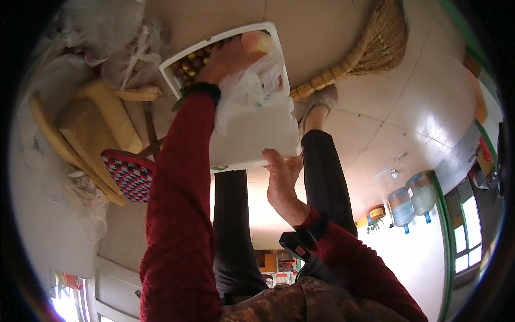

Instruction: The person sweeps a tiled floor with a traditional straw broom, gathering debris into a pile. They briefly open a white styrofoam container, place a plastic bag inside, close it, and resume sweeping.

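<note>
A white foam box (286, 82) holds several small red-brown and yellow-green fruits (192, 66) that look like jujubes. My left hand (225, 62) reaches into it, blurred, against a larger pale yellow-pink round fruit (257, 41). A clear plastic bag (253, 86) lies beside that hand and partly over the box; whether the fingers grip the bag or the fruit cannot be told. Toward me a flat whitish foam panel (253, 133) adjoins the box, perhaps its lid. My right hand (283, 181) grips this panel's near right corner, thumb on top and fingers mostly hidden beneath.
A straw broom (376, 44) lies on the tiled floor beyond my foot (318, 112). At left are a stool with a woven seat (128, 173), yellowish boards (96, 116) and plastic bags (104, 28). Large water bottles (420, 195) stand at far right.
</note>
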